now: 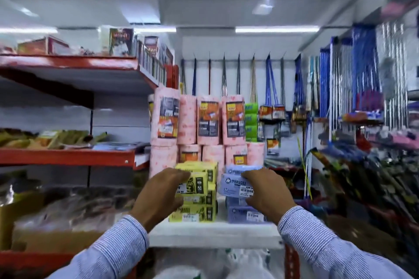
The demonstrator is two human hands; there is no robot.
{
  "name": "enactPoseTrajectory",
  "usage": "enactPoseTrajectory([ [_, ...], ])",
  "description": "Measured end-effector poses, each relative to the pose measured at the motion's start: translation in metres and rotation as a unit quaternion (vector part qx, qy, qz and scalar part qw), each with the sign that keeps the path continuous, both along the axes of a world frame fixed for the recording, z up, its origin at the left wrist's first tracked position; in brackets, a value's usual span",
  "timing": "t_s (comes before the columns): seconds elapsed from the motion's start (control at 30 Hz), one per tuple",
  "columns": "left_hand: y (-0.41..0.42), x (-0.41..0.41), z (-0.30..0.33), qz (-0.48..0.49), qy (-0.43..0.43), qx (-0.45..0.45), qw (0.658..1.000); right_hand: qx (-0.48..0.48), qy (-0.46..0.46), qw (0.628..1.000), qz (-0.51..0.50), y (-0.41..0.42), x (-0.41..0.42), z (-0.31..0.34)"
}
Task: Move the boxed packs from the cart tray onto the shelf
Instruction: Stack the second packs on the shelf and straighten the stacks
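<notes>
While the left hand (158,190) grips a yellow printed cardboard pack (195,184) and the right hand (265,190) a pale blue one (235,184), both sit atop stacks on the white shelf (215,233). They look light and stiff; holding the side edges seems safest.

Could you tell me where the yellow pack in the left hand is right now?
Centre-low in the head view: the yellow pack is held by the left hand atop the yellow stack, left of the blue packs.
</notes>
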State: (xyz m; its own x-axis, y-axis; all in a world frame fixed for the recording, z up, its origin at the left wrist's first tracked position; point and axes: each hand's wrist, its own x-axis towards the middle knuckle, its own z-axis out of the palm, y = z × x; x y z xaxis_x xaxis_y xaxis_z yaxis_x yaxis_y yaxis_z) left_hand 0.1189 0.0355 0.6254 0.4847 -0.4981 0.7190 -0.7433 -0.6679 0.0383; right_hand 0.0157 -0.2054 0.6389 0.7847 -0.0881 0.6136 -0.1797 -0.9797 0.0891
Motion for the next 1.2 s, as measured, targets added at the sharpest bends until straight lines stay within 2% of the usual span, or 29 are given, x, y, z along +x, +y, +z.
enactPoseTrajectory([
  [0.33,-0.049,0.064,0.005,-0.012,-0.024,0.018,0.999,-0.005,0.024,0.998,-0.053,-0.042,0.040,0.007],
  [0.6,-0.058,0.098,-0.009,-0.009,-0.014,0.033,0.999,0.007,0.015,0.999,-0.040,-0.055,0.068,-0.002],
  [0.83,-0.059,0.112,-0.016,-0.051,-0.022,0.017,0.998,0.020,-0.008,1.000,-0.011,-0.063,0.074,-0.010],
  [0.97,-0.051,0.111,-0.025,-0.072,-0.049,0.039,0.995,0.058,-0.041,0.997,0.023,-0.037,0.074,-0.032],
  [1.07,-0.038,0.114,-0.042,-0.010,-0.129,0.086,0.988,-0.021,-0.121,0.990,0.063,0.004,0.086,-0.057],
  [1.2,-0.028,0.120,-0.067,-0.006,-0.148,0.050,0.988,-0.062,-0.148,0.981,0.111,0.048,0.119,-0.077],
])
